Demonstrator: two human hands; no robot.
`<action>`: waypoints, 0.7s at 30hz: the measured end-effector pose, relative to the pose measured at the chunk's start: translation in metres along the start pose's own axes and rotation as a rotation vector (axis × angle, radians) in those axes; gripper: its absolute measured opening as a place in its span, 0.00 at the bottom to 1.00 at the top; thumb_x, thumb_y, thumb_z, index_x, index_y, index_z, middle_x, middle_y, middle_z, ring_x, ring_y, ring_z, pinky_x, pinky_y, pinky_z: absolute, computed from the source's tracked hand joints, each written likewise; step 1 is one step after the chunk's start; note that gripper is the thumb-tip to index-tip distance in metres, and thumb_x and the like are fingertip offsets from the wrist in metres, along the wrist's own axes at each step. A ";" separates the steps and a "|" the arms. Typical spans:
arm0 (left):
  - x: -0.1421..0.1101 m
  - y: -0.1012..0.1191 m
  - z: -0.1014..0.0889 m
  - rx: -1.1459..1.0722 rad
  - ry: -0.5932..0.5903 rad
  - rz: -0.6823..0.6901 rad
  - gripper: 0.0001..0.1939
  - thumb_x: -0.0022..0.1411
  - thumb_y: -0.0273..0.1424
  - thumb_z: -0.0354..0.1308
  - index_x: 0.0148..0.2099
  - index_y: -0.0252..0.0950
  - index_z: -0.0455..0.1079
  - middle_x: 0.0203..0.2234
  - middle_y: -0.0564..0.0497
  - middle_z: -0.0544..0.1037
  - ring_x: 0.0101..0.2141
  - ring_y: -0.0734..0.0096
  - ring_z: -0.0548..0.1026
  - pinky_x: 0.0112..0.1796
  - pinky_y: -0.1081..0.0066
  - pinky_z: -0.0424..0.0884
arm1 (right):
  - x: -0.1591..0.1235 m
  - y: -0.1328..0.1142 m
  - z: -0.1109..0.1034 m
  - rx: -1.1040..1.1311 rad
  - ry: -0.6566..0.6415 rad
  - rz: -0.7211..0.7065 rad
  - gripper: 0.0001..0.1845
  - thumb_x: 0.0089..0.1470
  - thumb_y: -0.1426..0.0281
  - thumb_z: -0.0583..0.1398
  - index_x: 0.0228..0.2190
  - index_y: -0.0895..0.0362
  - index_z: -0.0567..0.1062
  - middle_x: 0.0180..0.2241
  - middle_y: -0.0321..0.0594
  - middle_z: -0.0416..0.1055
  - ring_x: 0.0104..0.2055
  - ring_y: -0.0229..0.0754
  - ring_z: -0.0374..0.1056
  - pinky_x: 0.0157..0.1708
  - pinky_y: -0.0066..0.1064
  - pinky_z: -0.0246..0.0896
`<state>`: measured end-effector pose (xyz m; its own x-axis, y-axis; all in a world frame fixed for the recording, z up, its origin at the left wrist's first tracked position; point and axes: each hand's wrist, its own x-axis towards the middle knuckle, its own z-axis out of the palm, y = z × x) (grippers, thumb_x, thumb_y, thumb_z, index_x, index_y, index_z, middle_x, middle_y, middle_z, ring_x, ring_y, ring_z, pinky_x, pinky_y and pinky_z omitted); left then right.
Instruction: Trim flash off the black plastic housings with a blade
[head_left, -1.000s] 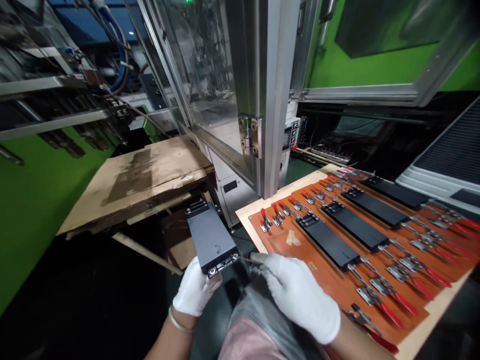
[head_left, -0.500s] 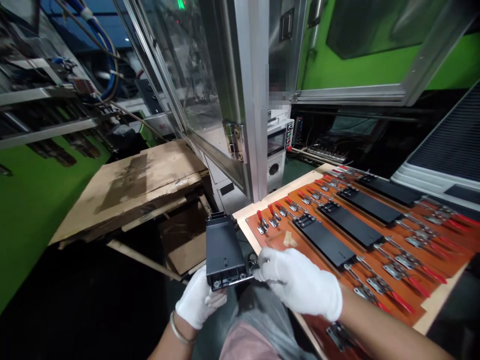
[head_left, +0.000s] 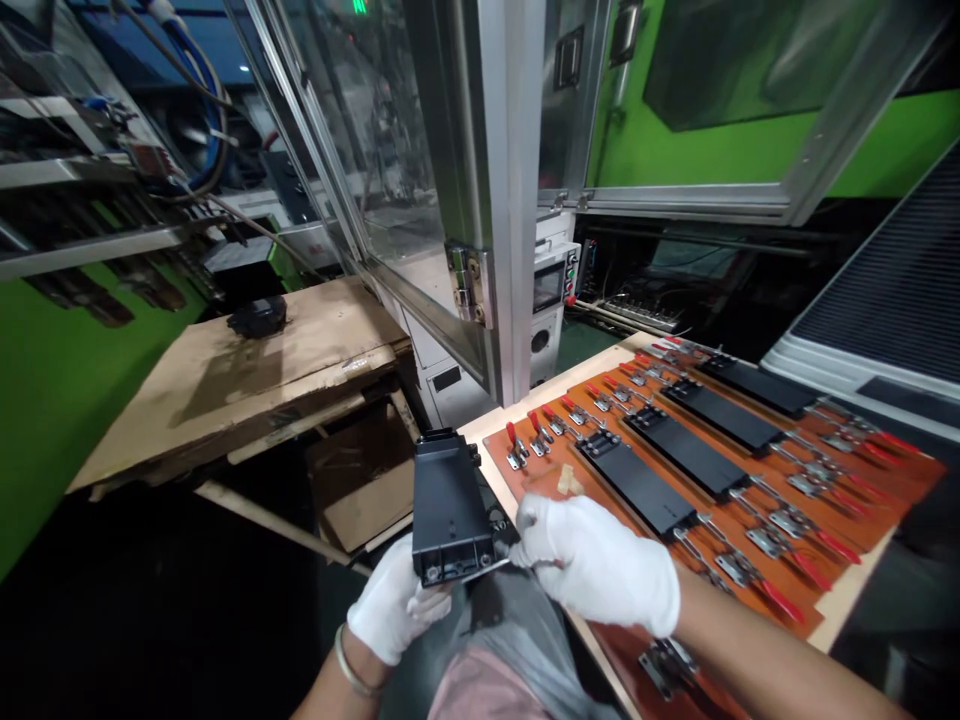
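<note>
My left hand (head_left: 397, 600), in a white glove, grips the near end of a black metal box (head_left: 450, 510) and holds it up over my lap. My right hand (head_left: 600, 565), also gloved, pinches a thin metal tool (head_left: 499, 567) whose tip reaches the box's near corner. The tool looks like a small screwdriver, but most of it is hidden by my fingers. To the right lies an orange-brown fixture board (head_left: 536, 480). Similar black boxes (head_left: 686, 452) sit on it, held by red-handled toggle clamps (head_left: 772, 520).
A torn cardboard sheet (head_left: 225, 395) on a stand lies at left, with a dark round object (head_left: 257, 316) on it. An aluminium-framed glass door (head_left: 510, 200) rises ahead. A loose metal clamp (head_left: 667, 665) lies below my right forearm.
The box has turned from a slant to nearly straight up in view. My right hand has moved closer to it. The view has swung, bringing the dark round object into sight.
</note>
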<state>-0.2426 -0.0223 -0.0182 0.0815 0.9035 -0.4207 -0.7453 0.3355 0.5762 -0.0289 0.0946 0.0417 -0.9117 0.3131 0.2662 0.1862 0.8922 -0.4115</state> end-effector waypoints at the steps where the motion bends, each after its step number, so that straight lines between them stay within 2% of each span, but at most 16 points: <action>1: 0.000 0.000 0.002 0.005 0.037 -0.004 0.14 0.48 0.23 0.58 0.16 0.34 0.59 0.05 0.60 0.52 0.08 0.86 0.44 0.10 0.83 0.45 | 0.000 0.000 0.000 0.019 0.002 -0.003 0.16 0.45 0.79 0.56 0.29 0.51 0.79 0.31 0.33 0.69 0.24 0.33 0.58 0.23 0.27 0.42; 4: -0.001 0.000 0.009 -0.003 0.099 -0.030 0.15 0.47 0.22 0.57 0.14 0.34 0.58 0.04 0.59 0.50 0.07 0.86 0.45 0.09 0.83 0.45 | -0.001 0.002 0.000 0.041 0.045 -0.004 0.17 0.45 0.80 0.54 0.31 0.52 0.80 0.31 0.35 0.69 0.27 0.34 0.62 0.25 0.26 0.46; 8: 0.000 -0.003 0.015 0.016 0.108 -0.044 0.14 0.47 0.23 0.56 0.14 0.34 0.58 0.04 0.59 0.51 0.07 0.86 0.45 0.09 0.83 0.44 | -0.005 0.005 0.000 0.056 0.017 0.011 0.14 0.44 0.80 0.55 0.25 0.54 0.78 0.28 0.34 0.68 0.24 0.33 0.58 0.23 0.26 0.46; 11: 0.002 -0.005 0.018 0.018 0.108 -0.070 0.15 0.46 0.23 0.57 0.13 0.34 0.58 0.04 0.59 0.51 0.07 0.85 0.45 0.09 0.82 0.45 | -0.010 0.007 0.000 0.143 0.061 0.013 0.15 0.46 0.80 0.53 0.27 0.54 0.78 0.29 0.36 0.69 0.27 0.34 0.62 0.26 0.25 0.51; 16: 0.009 -0.007 0.018 0.010 0.039 -0.070 0.15 0.48 0.25 0.58 0.15 0.35 0.57 0.05 0.59 0.51 0.07 0.86 0.45 0.09 0.82 0.46 | -0.015 0.007 0.001 0.118 0.071 0.053 0.14 0.45 0.80 0.54 0.25 0.55 0.77 0.26 0.35 0.67 0.24 0.34 0.59 0.23 0.26 0.49; 21: 0.014 -0.010 0.019 0.047 -0.062 -0.068 0.15 0.50 0.25 0.57 0.16 0.35 0.56 0.05 0.60 0.51 0.07 0.86 0.44 0.10 0.82 0.45 | -0.014 0.004 0.008 0.140 0.121 0.032 0.18 0.46 0.81 0.54 0.32 0.53 0.79 0.30 0.36 0.67 0.29 0.36 0.63 0.29 0.26 0.53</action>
<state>-0.2213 -0.0078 -0.0166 0.1728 0.8924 -0.4168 -0.7050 0.4076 0.5803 -0.0181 0.0906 0.0293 -0.8538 0.3847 0.3508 0.1534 0.8297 -0.5367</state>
